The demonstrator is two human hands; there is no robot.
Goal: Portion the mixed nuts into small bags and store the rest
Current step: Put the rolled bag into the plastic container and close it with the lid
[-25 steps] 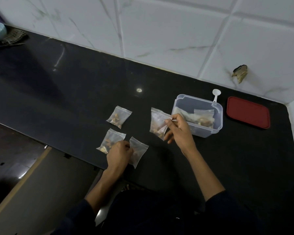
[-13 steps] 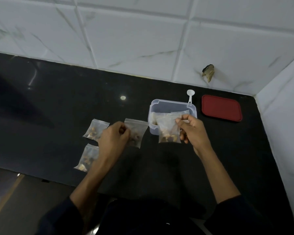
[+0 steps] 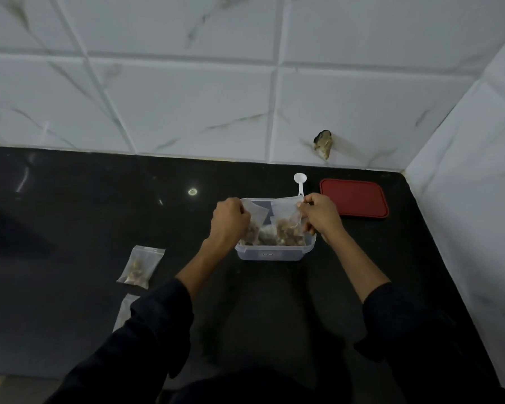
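Black desk (image 3: 70, 217), tiled corner. Both hands, left hand (image 3: 229, 218) and right hand (image 3: 318, 215), now each pinching a nut bag (image 3: 286, 225) over the container (image 3: 274, 253). Storing stage under way.

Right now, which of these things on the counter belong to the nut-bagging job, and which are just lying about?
Part of the job:
left hand and right hand, each holding a small bag over the clear container
filled bag on the counter
white scoop
red lid

Just there:
damaged spot on the wall tile
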